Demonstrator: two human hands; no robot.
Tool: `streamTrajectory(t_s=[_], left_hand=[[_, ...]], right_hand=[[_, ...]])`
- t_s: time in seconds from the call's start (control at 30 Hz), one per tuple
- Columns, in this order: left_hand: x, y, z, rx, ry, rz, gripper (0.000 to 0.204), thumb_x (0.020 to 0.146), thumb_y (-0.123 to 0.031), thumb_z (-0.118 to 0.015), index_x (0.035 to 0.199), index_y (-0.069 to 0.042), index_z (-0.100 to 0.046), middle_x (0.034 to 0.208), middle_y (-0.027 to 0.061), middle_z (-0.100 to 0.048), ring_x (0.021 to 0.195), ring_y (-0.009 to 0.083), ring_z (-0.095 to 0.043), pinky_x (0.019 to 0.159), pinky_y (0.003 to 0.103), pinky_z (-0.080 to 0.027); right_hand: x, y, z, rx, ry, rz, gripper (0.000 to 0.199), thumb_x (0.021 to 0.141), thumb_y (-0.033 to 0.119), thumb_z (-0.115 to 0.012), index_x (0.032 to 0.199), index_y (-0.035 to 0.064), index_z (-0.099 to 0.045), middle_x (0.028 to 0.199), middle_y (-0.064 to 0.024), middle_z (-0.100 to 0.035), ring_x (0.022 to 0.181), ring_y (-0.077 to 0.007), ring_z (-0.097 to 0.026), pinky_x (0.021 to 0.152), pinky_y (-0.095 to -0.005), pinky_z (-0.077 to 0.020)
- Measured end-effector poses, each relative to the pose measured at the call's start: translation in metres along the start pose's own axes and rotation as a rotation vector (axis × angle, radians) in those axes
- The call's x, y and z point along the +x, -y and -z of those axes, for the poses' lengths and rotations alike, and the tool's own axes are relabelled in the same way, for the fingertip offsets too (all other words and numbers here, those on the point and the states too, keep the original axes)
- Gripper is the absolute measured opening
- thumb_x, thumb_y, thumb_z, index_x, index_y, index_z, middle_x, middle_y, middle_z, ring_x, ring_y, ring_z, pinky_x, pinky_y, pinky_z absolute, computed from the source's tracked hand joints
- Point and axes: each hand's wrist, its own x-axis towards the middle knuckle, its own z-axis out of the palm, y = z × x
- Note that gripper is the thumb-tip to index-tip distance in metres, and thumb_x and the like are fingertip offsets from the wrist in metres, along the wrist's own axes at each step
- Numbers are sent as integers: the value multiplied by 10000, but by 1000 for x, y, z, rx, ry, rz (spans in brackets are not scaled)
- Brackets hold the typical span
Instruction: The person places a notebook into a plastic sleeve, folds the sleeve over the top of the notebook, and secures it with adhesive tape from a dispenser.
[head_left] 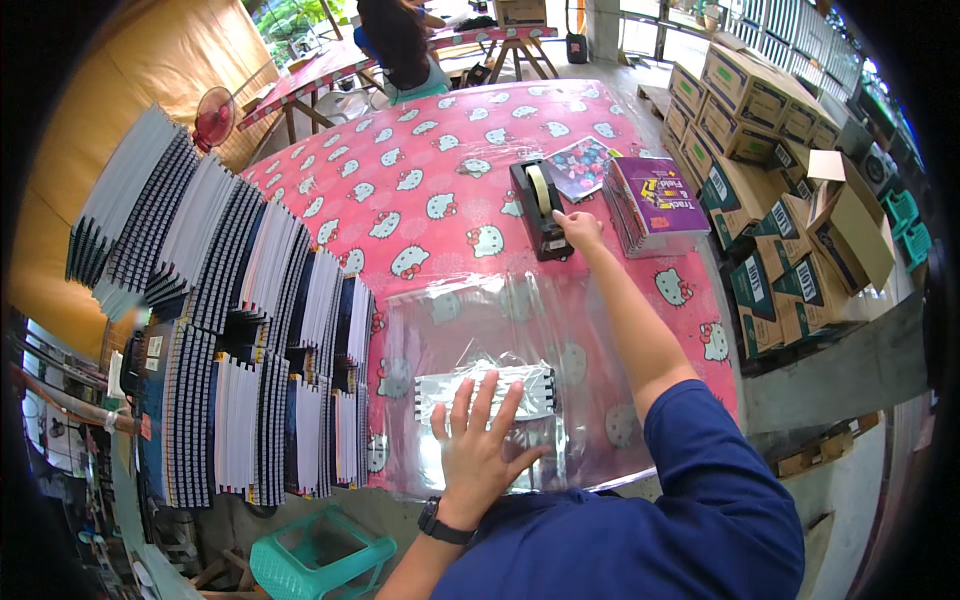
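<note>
My left hand [478, 445], with a black watch on its wrist, lies spread over a small stack of spiral-bound books [535, 392] seen edge-on. Clear plastic sheeting [450, 315] covers that stack and spreads around it on the table. Stretched forward, my right hand [580, 230] is closed at the front of a black tape dispenser [550, 243], its fingers pinched on the tape. The dispenser carries a roll of tape [540, 187]. Just to its right stands a pile of purple-covered books [660, 195], and behind it lies a flat booklet with a floral cover [580, 168].
Tall rows of spiral-bound books [240, 420] line the left side. Cardboard boxes [790, 250] are stacked beyond the table's right edge. A teal stool [320, 550] stands at lower left. Another person [395, 45] sits at a far table, near a red fan [214, 117].
</note>
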Motion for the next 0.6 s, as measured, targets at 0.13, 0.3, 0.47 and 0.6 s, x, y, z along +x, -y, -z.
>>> streamTrajectory(t_s=[0.13, 0.3, 0.47, 0.6], left_hand=[[-3, -1, 7, 26, 39, 93, 843, 612, -571, -723, 1334, -225, -457, 1447, 41, -325, 1336, 358, -209, 1028, 584, -100], [-2, -2, 10, 5, 61, 103, 859, 607, -493, -749, 1362, -276, -401, 1453, 25, -301, 1319, 410, -196, 1001, 613, -124], [5, -10, 12, -1, 87, 63, 858, 592, -515, -749, 1350, -286, -421, 1462, -7, -288, 1334, 440, -142, 1019, 634, -118], [-3, 1, 16, -2, 64, 100, 898, 558, -472, -780, 1356, -296, -408, 1460, -11, -290, 1324, 463, -134, 1010, 642, -133]], right_hand=[[-24, 32, -21, 77, -176, 51, 412, 783, 455, -642, 832, 50, -701, 856, -88, -673, 876, -235, -595, 855, -431, -366], [-61, -7, -21, 604, 18, 130, 237, 817, 272, -667, 813, 36, -657, 744, -8, -601, 534, -129, -517, 510, -283, -424], [-61, -3, -17, 1144, 985, -556, 148, 841, 202, -655, 847, 72, -585, 679, 36, -500, 449, -42, -355, 430, -194, -296], [-135, 119, 40, 1180, 1310, 107, 204, 866, 233, -626, 789, 53, -569, 624, 41, -458, 500, -43, -363, 465, -199, -311]])
